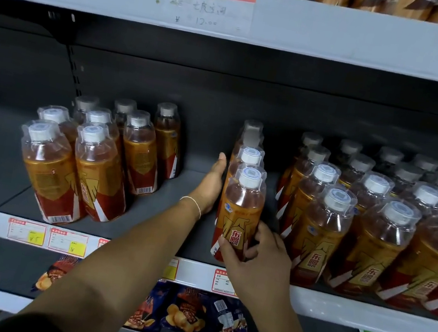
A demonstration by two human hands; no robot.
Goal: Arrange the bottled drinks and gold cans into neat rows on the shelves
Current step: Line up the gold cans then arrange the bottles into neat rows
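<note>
A single row of amber bottled drinks with white caps runs front to back at the middle of the dark shelf. My left hand lies flat with straight fingers against the left side of that row. My right hand grips the lower label of the front bottle in the row. A loose cluster of the same bottles stands at the left, and several tidy rows fill the right. No gold cans are in view.
A grey shelf edge with a handwritten price label runs above. The front rail carries red and yellow price tags. Snack bags lie on the shelf below. Bare shelf shows between the left cluster and the middle row.
</note>
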